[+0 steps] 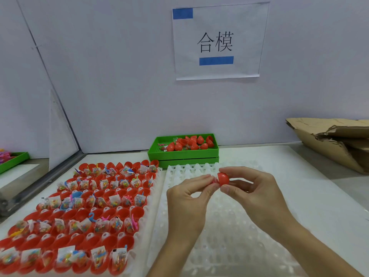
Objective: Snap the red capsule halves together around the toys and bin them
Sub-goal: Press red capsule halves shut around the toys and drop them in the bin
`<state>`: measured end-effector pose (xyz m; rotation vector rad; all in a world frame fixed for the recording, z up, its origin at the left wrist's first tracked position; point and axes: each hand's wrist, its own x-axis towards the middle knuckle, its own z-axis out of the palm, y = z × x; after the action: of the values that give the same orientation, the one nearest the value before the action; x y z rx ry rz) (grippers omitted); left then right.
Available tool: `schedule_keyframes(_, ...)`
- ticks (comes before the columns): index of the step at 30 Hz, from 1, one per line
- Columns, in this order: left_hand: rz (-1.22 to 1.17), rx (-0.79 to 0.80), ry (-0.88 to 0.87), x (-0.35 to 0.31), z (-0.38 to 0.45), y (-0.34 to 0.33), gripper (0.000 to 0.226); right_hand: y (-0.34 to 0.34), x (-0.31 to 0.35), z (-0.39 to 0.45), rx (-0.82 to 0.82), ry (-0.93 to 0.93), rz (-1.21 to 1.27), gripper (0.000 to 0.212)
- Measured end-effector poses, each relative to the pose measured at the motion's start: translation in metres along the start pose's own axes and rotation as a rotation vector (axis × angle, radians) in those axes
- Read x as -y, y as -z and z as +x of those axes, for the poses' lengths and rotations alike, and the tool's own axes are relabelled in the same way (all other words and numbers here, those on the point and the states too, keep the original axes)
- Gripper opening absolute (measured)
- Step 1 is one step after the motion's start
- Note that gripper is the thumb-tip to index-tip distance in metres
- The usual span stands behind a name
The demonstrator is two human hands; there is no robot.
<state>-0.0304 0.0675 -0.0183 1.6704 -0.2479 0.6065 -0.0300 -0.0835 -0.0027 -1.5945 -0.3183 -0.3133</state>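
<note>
right hand (249,188) fingers pinch red capsule half (223,178) | left hand (189,193) fingers pinch its other side | held above white tray (229,226) | green bin (183,153) behind

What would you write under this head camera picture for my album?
Two hands, left hand and right hand, pinch a red capsule above the white tray, with the green bin behind.

The left hand (188,193) hides most of its capsule piece. The filled tray (143,236), cardboard (327,140) and far-left green bin (14,161) are cut off by frame edges.
</note>
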Motion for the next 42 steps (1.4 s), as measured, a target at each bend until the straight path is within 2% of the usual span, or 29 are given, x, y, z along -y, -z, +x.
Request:
schedule_keyframes(4, -0.011, 0.04, 0.002, -0.0027, 0.0007, 0.0002, 0.019, -0.0002, 0.0004, -0.0002, -0.022, 0.015, 0.008, 0.034)
schedule_keyframes(10, 0.171, 0.054, -0.1, -0.0007, -0.0011, -0.0024, 0.018, -0.0005, 0.0002, -0.0004, -0.024, 0.018, 0.026, 0.033)
schedule_keyframes(13, 0.109, -0.008, -0.077, -0.0012, -0.0028, -0.0021, 0.023, -0.0011, 0.0005, -0.0013, -0.012, 0.026, 0.034, 0.033)
schedule_keyframes(16, 0.067, -0.039, -0.096, -0.0026, -0.003, -0.0026, 0.018, -0.0016, 0.001, -0.0018, -0.011, 0.033, 0.048, 0.032)
schedule_keyframes(23, -0.009, -0.013, -0.073, -0.0037, -0.0025, -0.0011, 0.025, -0.0022, 0.0023, -0.0018, -0.047, 0.037, 0.051, 0.033)
schedule_keyframes(31, 0.087, 0.036, -0.16, -0.0015, -0.0021, -0.0002, 0.022, -0.0002, 0.0026, 0.0, -0.069, 0.036, 0.067, 0.031)
schedule_keyframes(37, 0.077, -0.02, -0.092, -0.0042, -0.0027, -0.0026, 0.026, -0.0008, 0.0, -0.0005, 0.005, 0.013, 0.029, 0.035)
schedule_keyframes(42, 0.017, 0.003, -0.049, -0.005, -0.0022, -0.0024, 0.024, -0.0019, -0.0013, -0.0006, -0.005, 0.037, -0.008, 0.036)
